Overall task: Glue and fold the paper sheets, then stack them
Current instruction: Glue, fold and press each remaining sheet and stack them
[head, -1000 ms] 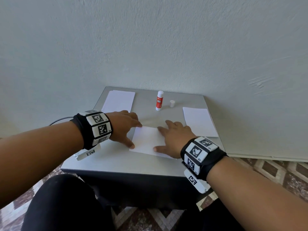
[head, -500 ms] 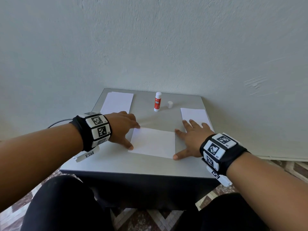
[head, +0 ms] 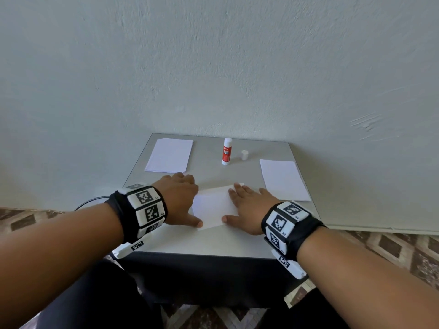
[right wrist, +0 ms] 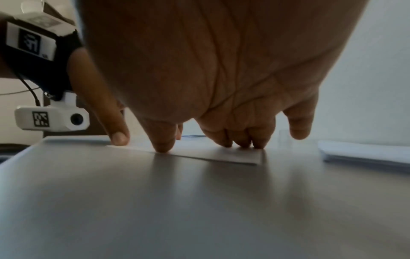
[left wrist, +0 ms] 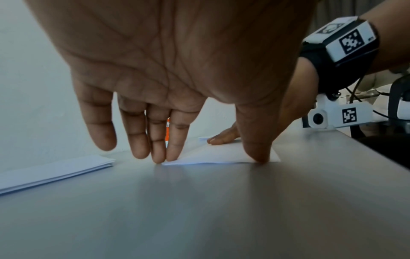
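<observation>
Grey tabletop against a pale plastered wall; we list its contents near to far. Item one, nearest us: the folded paper sheet, lying flat at the front centre of the table, pinned from both sides. Our left hand rests with straight fingers spread, fingertips and thumb pressing the sheet's left edge; nothing is gripped. Our right hand lies likewise flat, fingers extended on the sheet's right part, thumb at its near edge, holding nothing. Risk, as we judge it: uneven pressure could skew the layers before the glue takes, or a sliding palm could drag the sheet and crease it off-line; lifting too early may let the fold spring open. Item two, middle right: a stack of white paper, just beyond the right hand. Item three, far left: a second paper stack, several sheets thick in the left wrist view. Item four, far centre: an upright glue stick, red-labelled, uncapped, its white cap standing beside it. Nothing stands between our hands and either stack.
</observation>
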